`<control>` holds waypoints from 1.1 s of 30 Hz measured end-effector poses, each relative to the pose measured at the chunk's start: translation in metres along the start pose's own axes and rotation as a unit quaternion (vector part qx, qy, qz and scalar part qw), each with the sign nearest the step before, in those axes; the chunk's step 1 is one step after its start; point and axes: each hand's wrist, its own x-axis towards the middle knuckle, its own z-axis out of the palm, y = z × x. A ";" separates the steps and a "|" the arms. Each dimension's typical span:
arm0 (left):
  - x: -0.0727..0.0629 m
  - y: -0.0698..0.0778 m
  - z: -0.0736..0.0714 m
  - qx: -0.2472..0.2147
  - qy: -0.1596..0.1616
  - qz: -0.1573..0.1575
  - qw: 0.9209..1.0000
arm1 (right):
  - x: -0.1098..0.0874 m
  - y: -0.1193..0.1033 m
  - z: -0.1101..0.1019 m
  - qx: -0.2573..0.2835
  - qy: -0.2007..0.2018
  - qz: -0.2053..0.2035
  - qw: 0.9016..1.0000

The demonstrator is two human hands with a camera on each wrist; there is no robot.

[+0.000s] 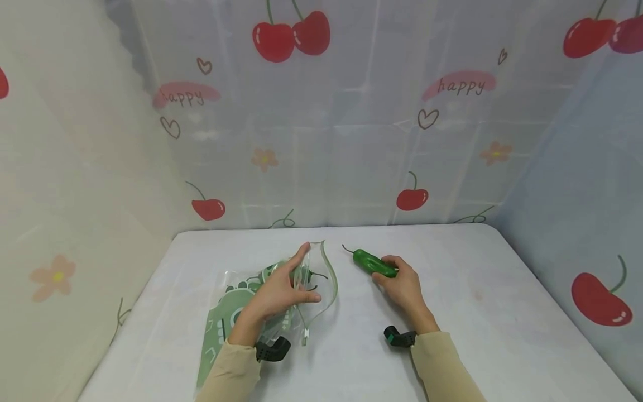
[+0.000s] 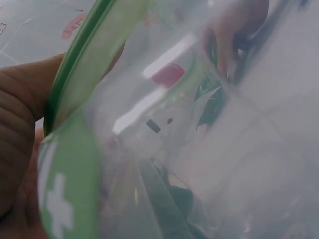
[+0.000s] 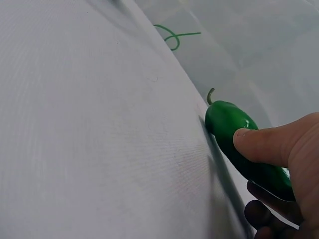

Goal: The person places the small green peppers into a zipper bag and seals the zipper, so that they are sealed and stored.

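Note:
A clear zip bag point(image 1: 329, 301) with green cartoon print lies on the left of the table, its mouth gaping to the right. My left hand point(image 1: 276, 296) is at that mouth, thumb and index finger spread wide and touching the plastic. In the left wrist view the bag's green zip edge point(image 2: 77, 64) crosses in front of a finger. Green peppers inside are partly hidden; two stems show beside the hand. Right of the bag, my right hand point(image 1: 404, 285) grips a green pepper point(image 1: 369, 261) by its lower end, its stem pointing left, toward the bag.
The white table point(image 1: 482, 312) has its far edge against a curtain point(image 1: 341, 139) printed with cherries and hearts. Similar printed sheets hang at both sides. A zip slider point(image 1: 305, 334) sits at the bag's near corner.

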 end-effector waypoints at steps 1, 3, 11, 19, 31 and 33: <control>0.000 0.000 0.000 0.001 0.002 0.001 1.000 | 0.000 0.000 -0.001 0.005 0.001 0.001 1.000; 0.001 0.000 -0.001 0.001 0.004 0.001 1.000 | 0.001 0.000 -0.001 0.011 0.005 -0.001 1.000; 0.001 0.001 -0.001 -0.001 -0.003 -0.002 1.000 | 0.002 0.000 -0.001 0.019 0.008 -0.001 1.000; 0.000 0.002 -0.001 0.000 -0.005 -0.002 1.000 | 0.002 -0.002 -0.003 0.044 0.007 0.009 0.999; 0.001 0.001 0.000 -0.003 -0.003 -0.005 1.000 | 0.001 -0.008 -0.013 0.059 0.006 -0.025 0.998; 0.001 0.000 0.001 -0.007 -0.003 -0.004 1.000 | 0.000 -0.010 -0.015 0.076 0.000 -0.032 0.997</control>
